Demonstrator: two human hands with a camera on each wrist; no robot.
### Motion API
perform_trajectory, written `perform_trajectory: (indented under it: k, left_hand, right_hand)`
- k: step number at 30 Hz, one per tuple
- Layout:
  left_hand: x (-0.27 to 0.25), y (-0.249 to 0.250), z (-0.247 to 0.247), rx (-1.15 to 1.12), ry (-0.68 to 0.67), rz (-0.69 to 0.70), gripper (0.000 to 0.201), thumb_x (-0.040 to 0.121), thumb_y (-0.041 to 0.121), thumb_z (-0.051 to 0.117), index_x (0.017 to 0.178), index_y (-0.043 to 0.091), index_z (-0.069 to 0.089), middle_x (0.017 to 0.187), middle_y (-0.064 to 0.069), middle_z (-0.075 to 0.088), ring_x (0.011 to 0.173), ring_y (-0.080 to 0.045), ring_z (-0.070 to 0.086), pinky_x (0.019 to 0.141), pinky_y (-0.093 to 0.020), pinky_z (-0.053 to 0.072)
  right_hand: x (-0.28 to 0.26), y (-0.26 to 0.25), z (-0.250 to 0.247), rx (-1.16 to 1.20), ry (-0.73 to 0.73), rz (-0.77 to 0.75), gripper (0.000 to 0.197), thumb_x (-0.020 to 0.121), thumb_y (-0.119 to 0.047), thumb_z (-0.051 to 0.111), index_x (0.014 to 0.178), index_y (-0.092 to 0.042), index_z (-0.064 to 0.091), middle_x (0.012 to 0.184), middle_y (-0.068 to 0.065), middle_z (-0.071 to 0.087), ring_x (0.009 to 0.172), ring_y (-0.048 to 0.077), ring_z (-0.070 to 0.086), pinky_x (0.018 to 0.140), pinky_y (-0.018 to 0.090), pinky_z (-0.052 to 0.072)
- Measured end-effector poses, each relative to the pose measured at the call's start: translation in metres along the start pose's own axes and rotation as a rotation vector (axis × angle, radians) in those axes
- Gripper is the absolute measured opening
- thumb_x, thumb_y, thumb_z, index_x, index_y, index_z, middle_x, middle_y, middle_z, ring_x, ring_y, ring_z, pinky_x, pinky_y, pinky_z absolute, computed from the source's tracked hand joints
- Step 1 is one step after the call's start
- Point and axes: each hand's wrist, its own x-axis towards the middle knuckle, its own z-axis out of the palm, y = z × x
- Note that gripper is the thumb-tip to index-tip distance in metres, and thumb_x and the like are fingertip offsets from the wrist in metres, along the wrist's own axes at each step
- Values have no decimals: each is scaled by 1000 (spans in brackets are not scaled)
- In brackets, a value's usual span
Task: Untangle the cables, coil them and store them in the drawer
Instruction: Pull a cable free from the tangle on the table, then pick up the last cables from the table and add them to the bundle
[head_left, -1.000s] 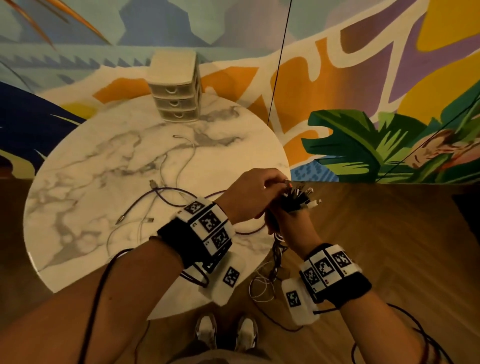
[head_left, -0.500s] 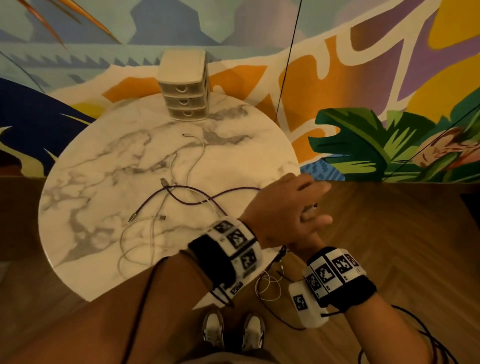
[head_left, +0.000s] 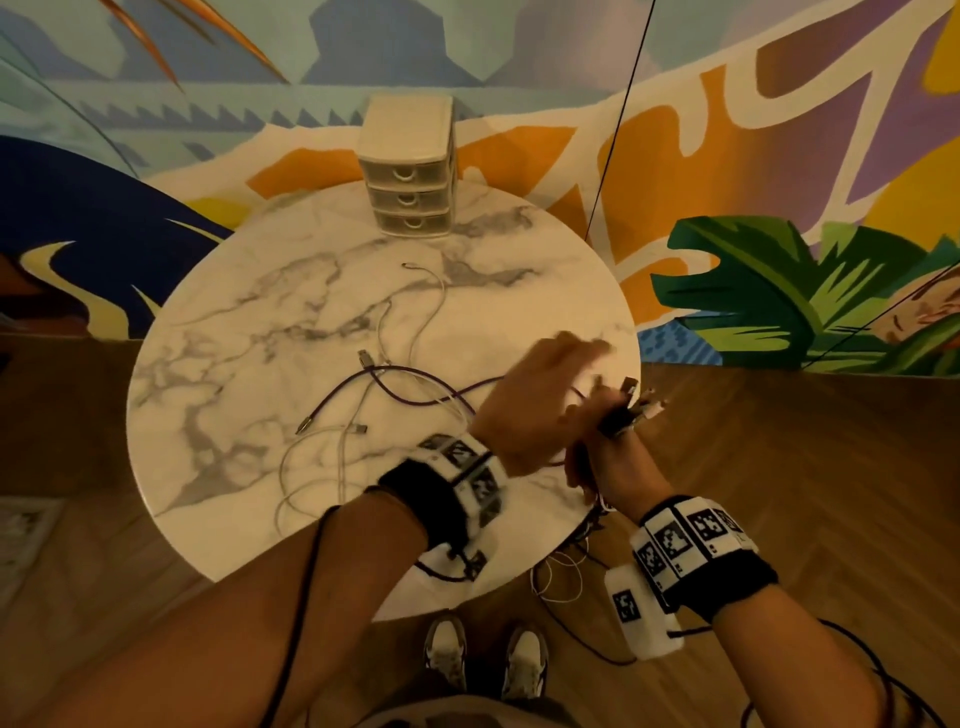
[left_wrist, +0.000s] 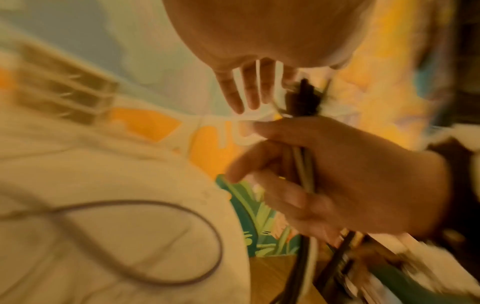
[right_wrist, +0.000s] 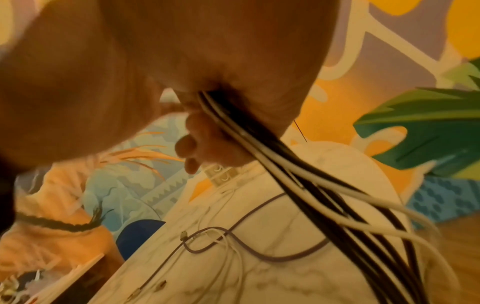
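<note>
My right hand (head_left: 608, 457) grips a bundle of black and white cables (head_left: 631, 410) just off the right edge of the round marble table (head_left: 234, 364). Their connector ends stick up out of the fist, and the rest hangs in loops (head_left: 563, 569) below the table edge. In the right wrist view the bundle (right_wrist: 285, 164) runs out of my palm (right_wrist: 182, 72). My left hand (head_left: 550, 379) hovers beside the connectors with straight, spread fingers (left_wrist: 246, 90) and holds nothing. A purple cable (head_left: 415, 387) and thin white cables (head_left: 332, 457) lie loose on the table.
A small beige three-drawer unit (head_left: 410, 171) stands at the far edge of the table, all drawers closed. A painted wall stands behind the table. The floor is wood, and my shoes (head_left: 483, 660) are by the table's near edge.
A second ago my left fingers were on the connector ends. That hand then spread flat over the bundle, and now it is beside it, so the connectors show. The right hand's grip is unchanged.
</note>
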Motion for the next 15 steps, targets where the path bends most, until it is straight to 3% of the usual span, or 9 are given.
perform_trajectory:
  k: [2, 3, 6, 10, 15]
  left_hand:
    - [-20, -55, -9, 80, -6, -261, 35, 95, 39, 46, 120, 15, 54, 117, -5, 53, 109, -21, 50, 91, -31, 41]
    - [-33, -86, -13, 165, -72, -392, 32, 95, 36, 47, 117, 14, 54, 116, -7, 52, 109, -25, 51, 91, -34, 41]
    - [-71, -152, -28, 448, -429, -619, 42, 94, 29, 47, 133, 16, 42, 133, -10, 42, 118, -31, 45, 95, -40, 42]
    - [-69, -180, -37, 563, -591, -667, 60, 94, 21, 43, 149, 25, 18, 152, -8, 24, 134, -30, 30, 104, -41, 37]
    - [-58, -194, -30, 712, -647, -635, 44, 92, 18, 45, 136, 20, 38, 137, -10, 42, 125, -31, 40, 100, -42, 39]
  right_hand:
    - [5, 5, 2, 113, 10, 62, 56, 104, -31, 29, 76, -2, 68, 48, 10, 49, 35, 16, 37, 38, 24, 34]
    - [7, 7, 2, 136, 7, 76, 55, 104, -31, 29, 79, -2, 69, 48, 11, 48, 35, 16, 35, 38, 23, 34]
    - [10, 8, 8, 175, -22, 91, 52, 103, -30, 29, 80, -8, 70, 49, 11, 48, 34, 12, 33, 37, 21, 32]
    - [23, 14, 22, 147, -37, 114, 51, 103, -31, 30, 88, -3, 70, 50, 11, 49, 34, 10, 33, 39, 22, 30]
    - [37, 17, 30, 186, -5, 138, 52, 102, -32, 31, 91, 1, 70, 50, 13, 47, 35, 12, 32, 36, 21, 29]
